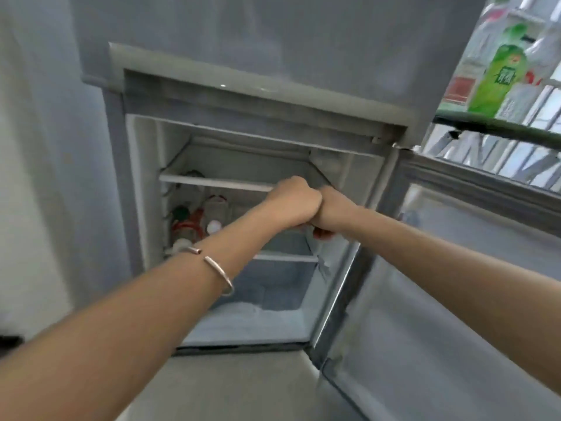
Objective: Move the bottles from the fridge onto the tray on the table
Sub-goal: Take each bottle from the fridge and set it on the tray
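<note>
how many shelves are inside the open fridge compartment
2: an upper shelf near the top, and a lower shelf about halfway down, its left end hidden behind the left forearm.

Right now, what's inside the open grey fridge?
Small capped plastic bottles cluster at left, under the white shelf. Left grip and right grip cover whatever is at right.

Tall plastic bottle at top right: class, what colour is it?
The tall plastic bottle is bright green; head view.

fingers of left hand (292, 204) and right hand (337, 211) hidden; bottles (194, 223) blurred.
</note>
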